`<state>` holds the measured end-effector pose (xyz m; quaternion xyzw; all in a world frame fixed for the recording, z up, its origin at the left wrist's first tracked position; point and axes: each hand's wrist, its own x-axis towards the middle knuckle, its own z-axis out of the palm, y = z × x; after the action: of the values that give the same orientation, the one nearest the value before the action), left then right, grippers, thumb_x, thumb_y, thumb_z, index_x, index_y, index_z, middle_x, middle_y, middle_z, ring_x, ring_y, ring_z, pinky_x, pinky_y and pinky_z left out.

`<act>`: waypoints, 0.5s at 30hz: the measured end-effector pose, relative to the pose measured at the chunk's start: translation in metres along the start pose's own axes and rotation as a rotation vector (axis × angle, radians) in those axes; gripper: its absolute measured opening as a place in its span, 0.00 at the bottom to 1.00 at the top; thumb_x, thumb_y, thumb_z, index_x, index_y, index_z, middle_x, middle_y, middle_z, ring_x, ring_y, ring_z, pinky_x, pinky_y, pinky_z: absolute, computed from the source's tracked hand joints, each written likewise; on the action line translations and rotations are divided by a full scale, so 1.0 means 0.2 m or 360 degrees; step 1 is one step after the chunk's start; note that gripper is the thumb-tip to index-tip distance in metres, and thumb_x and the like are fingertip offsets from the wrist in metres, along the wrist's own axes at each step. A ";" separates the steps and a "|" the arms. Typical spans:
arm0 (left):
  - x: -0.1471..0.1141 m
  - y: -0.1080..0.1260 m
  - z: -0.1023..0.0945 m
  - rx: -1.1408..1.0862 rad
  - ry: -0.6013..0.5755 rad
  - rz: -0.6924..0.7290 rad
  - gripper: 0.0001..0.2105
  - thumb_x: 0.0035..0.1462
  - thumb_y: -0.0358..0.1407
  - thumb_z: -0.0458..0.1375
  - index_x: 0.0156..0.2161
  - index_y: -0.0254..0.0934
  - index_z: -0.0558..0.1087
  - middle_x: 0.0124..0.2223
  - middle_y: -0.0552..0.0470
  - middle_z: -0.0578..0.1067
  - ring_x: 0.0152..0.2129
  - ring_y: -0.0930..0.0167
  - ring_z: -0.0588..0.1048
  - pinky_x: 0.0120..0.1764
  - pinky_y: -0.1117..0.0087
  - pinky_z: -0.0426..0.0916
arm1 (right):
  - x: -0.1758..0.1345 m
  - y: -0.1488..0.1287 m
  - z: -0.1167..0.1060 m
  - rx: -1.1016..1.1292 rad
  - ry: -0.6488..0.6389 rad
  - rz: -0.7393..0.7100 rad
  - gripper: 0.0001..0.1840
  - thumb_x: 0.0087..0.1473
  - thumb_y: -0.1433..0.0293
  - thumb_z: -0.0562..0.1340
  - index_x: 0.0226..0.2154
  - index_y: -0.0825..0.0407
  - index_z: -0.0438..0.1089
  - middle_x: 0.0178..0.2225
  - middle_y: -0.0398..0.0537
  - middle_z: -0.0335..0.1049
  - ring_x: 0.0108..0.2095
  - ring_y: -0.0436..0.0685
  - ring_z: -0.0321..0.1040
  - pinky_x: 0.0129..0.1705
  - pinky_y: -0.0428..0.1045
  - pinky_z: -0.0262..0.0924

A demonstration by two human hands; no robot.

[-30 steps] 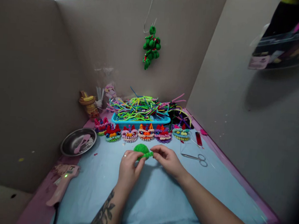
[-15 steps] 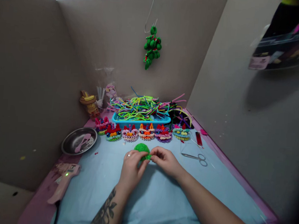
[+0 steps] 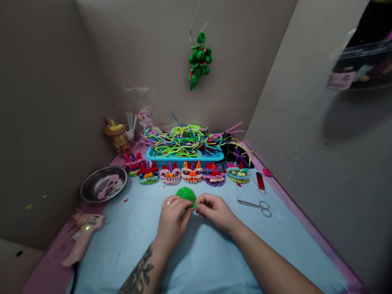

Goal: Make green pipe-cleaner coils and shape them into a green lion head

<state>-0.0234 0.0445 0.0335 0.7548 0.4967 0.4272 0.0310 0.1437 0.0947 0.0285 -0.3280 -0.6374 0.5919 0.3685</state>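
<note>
Over the middle of the blue cloth, my left hand (image 3: pixel 174 215) is closed on a rounded, fuzzy green pipe-cleaner piece (image 3: pixel 186 194), whose domed top shows above the fingers. My right hand (image 3: pixel 215 211) pinches a small green end of it between thumb and fingertips, close to the left thumb. The underside of the piece is hidden by my fingers. Just beyond it stands a row of several colourful pipe-cleaner animal heads (image 3: pixel 192 172). A pair of scissors (image 3: pixel 255 206) lies to the right of my right hand.
A blue tray (image 3: pixel 184 161) heaped with pipe cleaners (image 3: pixel 183 141) stands at the back. On the left are a metal bowl (image 3: pixel 94 189) and a pink glue gun (image 3: pixel 82 242) with a lit green light. A green ornament (image 3: pixel 200 60) hangs on the rear partition.
My right fingers have shifted slightly at the pinched end, and less green shows between the two hands. The left hand keeps its hold.
</note>
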 end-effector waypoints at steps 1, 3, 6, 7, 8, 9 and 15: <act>0.00 0.00 0.00 -0.0007 -0.0003 -0.0005 0.04 0.57 0.31 0.56 0.36 0.38 0.73 0.33 0.50 0.78 0.34 0.66 0.73 0.42 0.62 0.65 | 0.00 0.00 0.00 0.0010 -0.0005 0.0003 0.18 0.49 0.56 0.64 0.27 0.55 0.69 0.21 0.40 0.66 0.21 0.47 0.62 0.25 0.44 0.57; 0.00 0.00 0.00 -0.0019 -0.0005 -0.0009 0.03 0.57 0.32 0.57 0.36 0.38 0.73 0.33 0.50 0.78 0.34 0.66 0.73 0.41 0.62 0.65 | 0.00 0.01 0.00 0.0024 -0.0013 0.0004 0.17 0.50 0.57 0.64 0.27 0.55 0.68 0.20 0.39 0.65 0.21 0.47 0.61 0.24 0.43 0.55; -0.01 -0.01 0.01 -0.0011 0.0003 -0.0008 0.03 0.57 0.31 0.57 0.36 0.38 0.73 0.33 0.50 0.79 0.34 0.66 0.74 0.41 0.62 0.66 | 0.00 0.01 0.00 0.0031 -0.0005 0.0006 0.15 0.51 0.58 0.64 0.29 0.55 0.69 0.22 0.40 0.65 0.22 0.47 0.61 0.25 0.44 0.57; -0.01 -0.01 0.02 0.0000 0.0006 -0.0013 0.03 0.56 0.31 0.58 0.37 0.38 0.74 0.33 0.50 0.79 0.33 0.66 0.74 0.40 0.62 0.66 | 0.01 0.01 0.00 0.0032 0.0001 0.0008 0.15 0.50 0.58 0.64 0.31 0.55 0.69 0.23 0.41 0.67 0.23 0.47 0.62 0.25 0.44 0.58; -0.01 -0.02 0.02 0.0009 0.0007 -0.0023 0.04 0.56 0.31 0.58 0.38 0.38 0.74 0.34 0.50 0.79 0.32 0.66 0.74 0.40 0.62 0.67 | 0.01 0.02 0.00 0.0032 0.0010 0.0007 0.15 0.50 0.58 0.64 0.33 0.54 0.69 0.25 0.42 0.68 0.24 0.48 0.63 0.26 0.44 0.58; -0.02 -0.02 0.02 0.0013 0.0005 -0.0043 0.06 0.55 0.31 0.59 0.39 0.39 0.74 0.34 0.50 0.79 0.32 0.66 0.74 0.39 0.62 0.67 | 0.01 0.02 0.00 0.0031 0.0019 0.0008 0.15 0.49 0.59 0.65 0.34 0.54 0.69 0.26 0.42 0.69 0.24 0.48 0.64 0.26 0.45 0.59; -0.03 -0.06 0.02 -0.0231 0.0030 -0.0412 0.18 0.51 0.31 0.62 0.48 0.38 0.70 0.41 0.48 0.78 0.36 0.67 0.76 0.41 0.65 0.70 | 0.03 0.01 -0.03 0.0142 0.0259 0.0004 0.13 0.45 0.61 0.67 0.30 0.53 0.68 0.21 0.40 0.68 0.21 0.48 0.63 0.25 0.45 0.59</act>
<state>-0.0305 0.0476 0.0212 0.6761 0.5581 0.4615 0.1356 0.1455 0.1020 0.0269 -0.3592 -0.5779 0.5915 0.4326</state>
